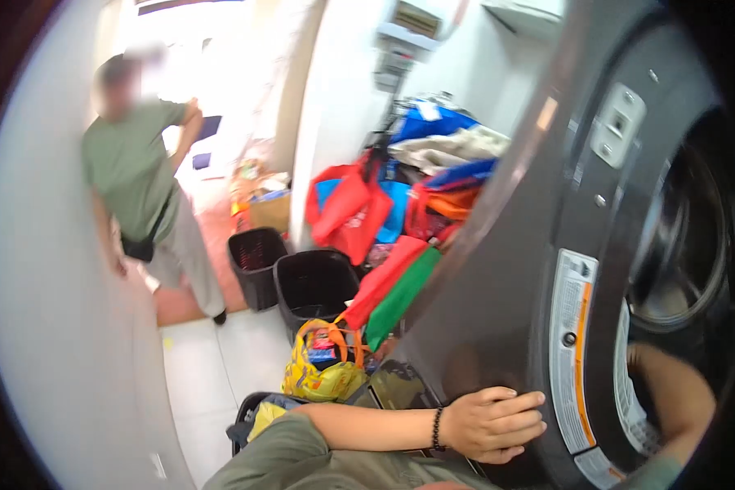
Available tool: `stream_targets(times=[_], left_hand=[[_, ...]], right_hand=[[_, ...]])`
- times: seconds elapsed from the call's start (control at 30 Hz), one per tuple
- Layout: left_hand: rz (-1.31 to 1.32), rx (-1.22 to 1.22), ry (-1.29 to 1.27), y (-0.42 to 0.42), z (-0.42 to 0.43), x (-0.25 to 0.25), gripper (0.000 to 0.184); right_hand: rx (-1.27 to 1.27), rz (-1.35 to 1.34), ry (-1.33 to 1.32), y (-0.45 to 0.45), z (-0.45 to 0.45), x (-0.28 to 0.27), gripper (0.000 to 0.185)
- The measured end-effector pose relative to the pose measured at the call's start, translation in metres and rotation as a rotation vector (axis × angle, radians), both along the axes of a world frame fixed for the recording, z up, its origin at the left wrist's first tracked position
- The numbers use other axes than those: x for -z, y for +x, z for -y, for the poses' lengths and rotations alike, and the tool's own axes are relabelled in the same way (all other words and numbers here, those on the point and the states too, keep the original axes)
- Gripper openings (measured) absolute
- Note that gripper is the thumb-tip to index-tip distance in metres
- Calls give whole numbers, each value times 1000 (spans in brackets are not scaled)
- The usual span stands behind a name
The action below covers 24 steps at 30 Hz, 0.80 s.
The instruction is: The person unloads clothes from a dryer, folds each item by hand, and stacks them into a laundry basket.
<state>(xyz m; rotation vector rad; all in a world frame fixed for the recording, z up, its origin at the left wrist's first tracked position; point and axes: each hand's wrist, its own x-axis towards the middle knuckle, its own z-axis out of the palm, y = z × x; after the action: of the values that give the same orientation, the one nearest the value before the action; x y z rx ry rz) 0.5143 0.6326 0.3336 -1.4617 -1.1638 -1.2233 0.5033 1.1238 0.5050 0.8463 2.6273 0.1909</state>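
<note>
A dark grey front-loading machine point(498, 327) fills the right side, its round door opening showing a metal drum point(682, 237). My left hand point(494, 425), with a beaded bracelet on the wrist, rests on the machine's front panel, fingers lightly bent and holding nothing. At the lower right my right forearm reaches into the opening; the hand itself is hidden inside. Beside the opening runs a white and orange label point(572, 351). Under my left forearm stands a dark basket with grey and yellow cloth point(265, 418).
A person in a green shirt point(135, 155) stands at the back left by a bright doorway. Two black bins point(314, 286), a yellow bag point(322, 363) and a pile of red, blue and green bags point(351, 212) lie between the doorway and the machine.
</note>
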Motion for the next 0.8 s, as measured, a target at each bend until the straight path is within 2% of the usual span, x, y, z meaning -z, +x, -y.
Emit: stream_targets(times=[0.17,0.3,0.33,0.4,0.47,0.5,0.53,0.6,0.67,0.73,0.8], left_hand=[[-25,45,46,-1,-2,2,41],[-33,41,47,1,-4,6,42],[-37,44,46,1,-4,6,42],[-28,56,3,2,0,6,46],[1,76,-45,7,9,3,48],[13,107,-118,9,13,6,57],[20,134,-163,11,24,5,61],[40,190,-256,14,51,5,69],[213,263,-279,19,74,18,83],[363,303,-256,21,105,24,88],[489,470,-132,30,135,19,91]], right_hand=[[-177,-17,56,5,23,-26,53],[-469,-138,116,19,62,-70,54],[-556,-212,143,29,78,-89,55],[-565,-426,188,49,120,-122,55],[-391,-708,178,74,194,-159,62],[-314,-859,160,86,232,-177,65],[-449,-921,484,97,232,-193,63],[-420,-1124,621,124,325,-194,62],[-464,-1358,710,138,387,-182,59],[-778,-1417,547,145,427,-169,57],[-1069,-1424,331,148,470,-143,53]])
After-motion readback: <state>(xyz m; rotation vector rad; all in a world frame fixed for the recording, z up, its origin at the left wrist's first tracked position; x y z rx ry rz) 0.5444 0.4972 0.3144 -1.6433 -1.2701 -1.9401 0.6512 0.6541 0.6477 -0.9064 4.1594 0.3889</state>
